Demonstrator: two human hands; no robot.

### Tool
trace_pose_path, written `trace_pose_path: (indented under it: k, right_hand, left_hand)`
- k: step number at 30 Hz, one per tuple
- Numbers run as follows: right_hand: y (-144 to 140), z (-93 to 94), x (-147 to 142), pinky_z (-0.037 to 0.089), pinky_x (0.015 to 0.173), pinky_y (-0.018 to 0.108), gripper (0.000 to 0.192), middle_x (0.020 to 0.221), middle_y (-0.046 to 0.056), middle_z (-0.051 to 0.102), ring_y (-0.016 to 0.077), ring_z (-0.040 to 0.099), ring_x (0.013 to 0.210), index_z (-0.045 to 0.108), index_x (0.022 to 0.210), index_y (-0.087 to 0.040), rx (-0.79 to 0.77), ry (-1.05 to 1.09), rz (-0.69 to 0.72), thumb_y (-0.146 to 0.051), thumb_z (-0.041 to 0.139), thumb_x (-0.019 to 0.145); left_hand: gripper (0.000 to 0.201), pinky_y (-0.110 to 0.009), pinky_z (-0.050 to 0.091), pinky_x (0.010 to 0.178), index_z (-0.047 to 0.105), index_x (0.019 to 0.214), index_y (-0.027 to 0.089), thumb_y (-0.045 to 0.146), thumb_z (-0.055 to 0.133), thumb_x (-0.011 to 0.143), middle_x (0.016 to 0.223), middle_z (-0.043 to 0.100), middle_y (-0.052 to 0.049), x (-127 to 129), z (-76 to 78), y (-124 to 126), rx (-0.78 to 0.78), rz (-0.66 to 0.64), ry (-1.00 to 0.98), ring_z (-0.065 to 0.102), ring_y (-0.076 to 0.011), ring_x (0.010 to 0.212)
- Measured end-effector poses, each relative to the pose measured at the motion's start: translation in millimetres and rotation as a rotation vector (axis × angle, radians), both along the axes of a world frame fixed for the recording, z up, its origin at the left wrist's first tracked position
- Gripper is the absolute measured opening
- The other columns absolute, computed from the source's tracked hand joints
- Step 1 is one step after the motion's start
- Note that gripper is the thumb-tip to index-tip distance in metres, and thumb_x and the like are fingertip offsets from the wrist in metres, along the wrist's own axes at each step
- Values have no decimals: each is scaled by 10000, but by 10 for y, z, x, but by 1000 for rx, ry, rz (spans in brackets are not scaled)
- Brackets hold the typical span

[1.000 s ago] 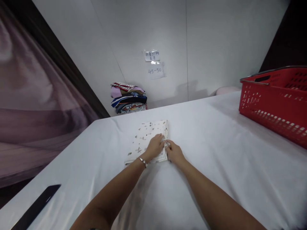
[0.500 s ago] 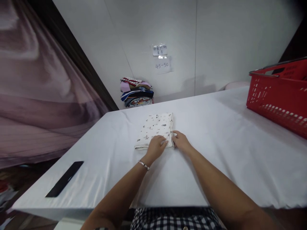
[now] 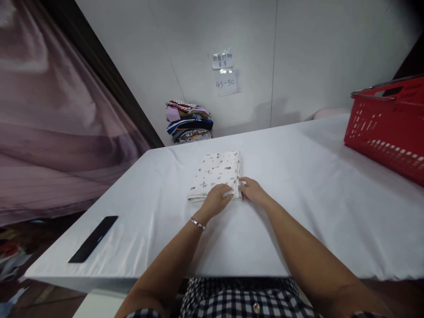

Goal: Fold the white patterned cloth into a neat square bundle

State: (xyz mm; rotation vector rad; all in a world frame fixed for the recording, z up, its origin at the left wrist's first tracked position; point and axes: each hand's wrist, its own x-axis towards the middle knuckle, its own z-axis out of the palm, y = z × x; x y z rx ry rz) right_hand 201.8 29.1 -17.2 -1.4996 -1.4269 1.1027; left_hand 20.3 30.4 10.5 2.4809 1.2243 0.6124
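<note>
A folded white cloth with small dark prints (image 3: pixel 217 172) lies flat on the table with the white cover (image 3: pixel 298 185). My left hand (image 3: pixel 216 201) rests palm down on the cloth's near edge, a bracelet on its wrist. My right hand (image 3: pixel 251 191) touches the cloth's near right corner, its fingers pinching the layered edge. Both forearms reach out from the bottom of the view.
A red plastic basket (image 3: pixel 387 123) stands at the table's right side. A stack of folded coloured clothes (image 3: pixel 188 121) sits at the far left corner by the wall. A flat black object (image 3: pixel 93 238) lies near the left front edge. Paper notes (image 3: pixel 225 73) hang on the wall.
Both hands have slid from the middle of the cloth's right edge down to its near corner. The view has pulled back, and the table's front edge now shows.
</note>
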Motion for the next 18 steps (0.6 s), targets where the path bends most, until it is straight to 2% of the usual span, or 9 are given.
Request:
trace_pose_path:
  k: [3, 9, 18]
  right_hand:
    - [-10, -3, 11, 401, 537, 234, 485, 480, -58, 545, 110, 508, 448, 482, 1258, -155, -13, 10, 41, -245, 553, 787]
    - [-21, -15, 8, 401, 534, 219, 572, 513, -77, 527, 95, 511, 463, 432, 1305, -165, 6, 47, 81, -162, 564, 748]
    - [-11, -17, 8, 393, 518, 207, 577, 500, -82, 519, 89, 499, 451, 441, 1291, -170, 2, 52, 72, -127, 563, 729]
  left_hand:
    - [202, -300, 424, 904, 642, 999, 225, 244, 548, 821, 1024, 646, -26, -2, 7, 14, 0, -31, 9, 562, -175, 983]
    - [185, -299, 423, 881, 657, 892, 227, 246, 474, 868, 970, 650, -26, 37, -14, -4, 49, 16, 1, 562, -165, 951]
    - [202, -341, 428, 861, 652, 931, 210, 250, 460, 883, 964, 654, -53, 53, -95, -89, 210, -34, 66, 568, -184, 939]
